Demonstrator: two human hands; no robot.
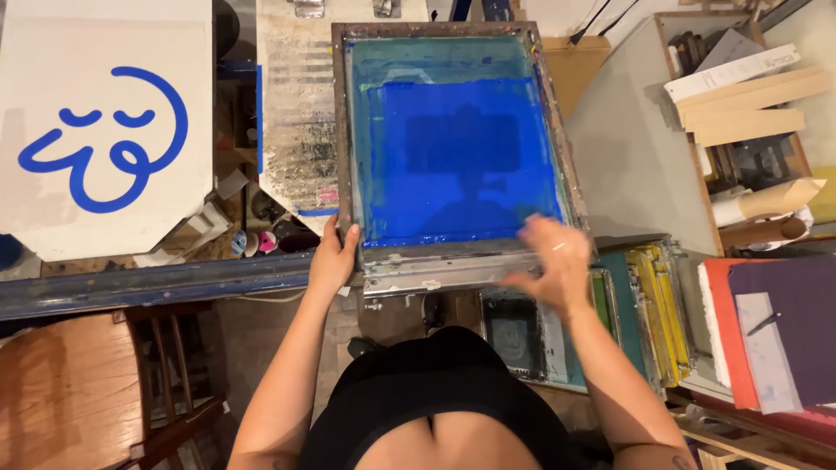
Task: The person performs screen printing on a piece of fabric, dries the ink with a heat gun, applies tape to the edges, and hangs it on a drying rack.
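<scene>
My black top (pixel 435 392) filled the bottom of the view, nearest of all, with both forearms running up from it to the screen (pixel 453 139). The screen lay flat just ahead of me, its long axis pointing away from my body and its near rail (pixel 435 265) running across in front of my fingers. My left hand (pixel 333 257) was on the near left corner, thumb over the frame and fingers curled under, gripping it. My right hand (pixel 549 261) was at the near right corner, blurred; the fingers looked loosely spread over the frame edge, but whether they gripped it I could not tell. Both hands were about equally near.

The mesh was coated deep blue, teal toward the far end, in a worn, ink-stained frame. Left of it sat a smeared pale board (pixel 300 113), then a white board (pixel 104 130) bearing a blue looping drawing. Stacked screens (pixel 644 313) leaned below right, and a wooden stool (pixel 61 400) stood at my left.
</scene>
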